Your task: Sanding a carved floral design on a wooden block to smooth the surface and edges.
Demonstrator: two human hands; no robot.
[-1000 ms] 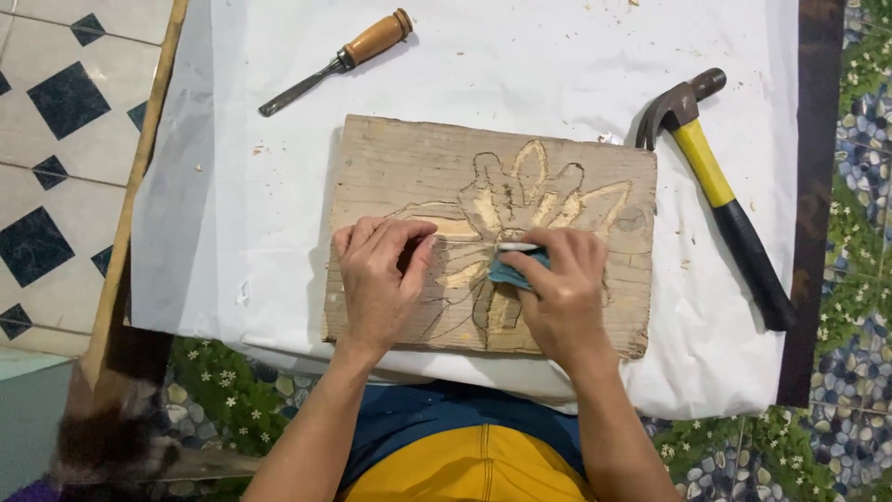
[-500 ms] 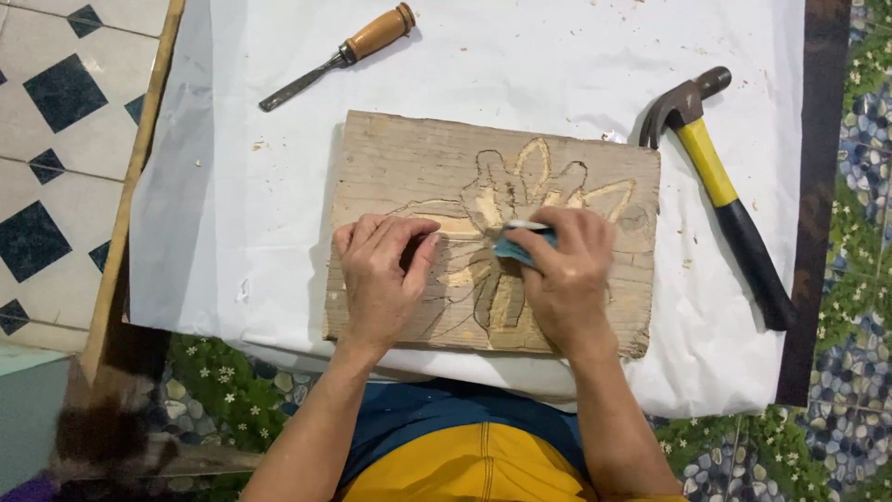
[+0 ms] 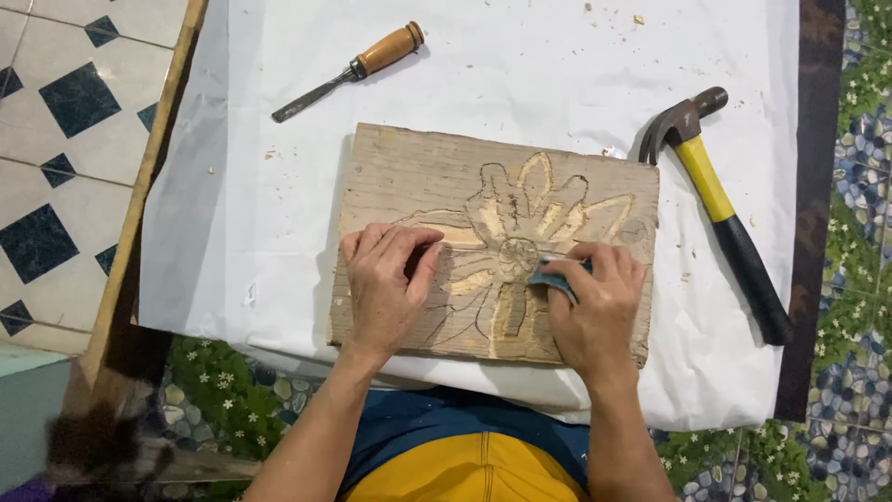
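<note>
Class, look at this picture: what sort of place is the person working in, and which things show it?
Probably a makeshift home woodcarving spot: a wooden board carved with a flower, a chisel and a hammer lie on a white sheet, beside tiled floor.

A chisel [image 3: 348, 72] with a wooden handle lies at eleven o'clock on the white sheet [image 3: 242, 214] covering the bench. A hammer [image 3: 720, 204] with a yellow-and-black handle lies at three o'clock. Wood chips [image 3: 613, 14] dot the sheet at twelve. Patterned floor tiles [image 3: 56, 139] show at nine.
</note>
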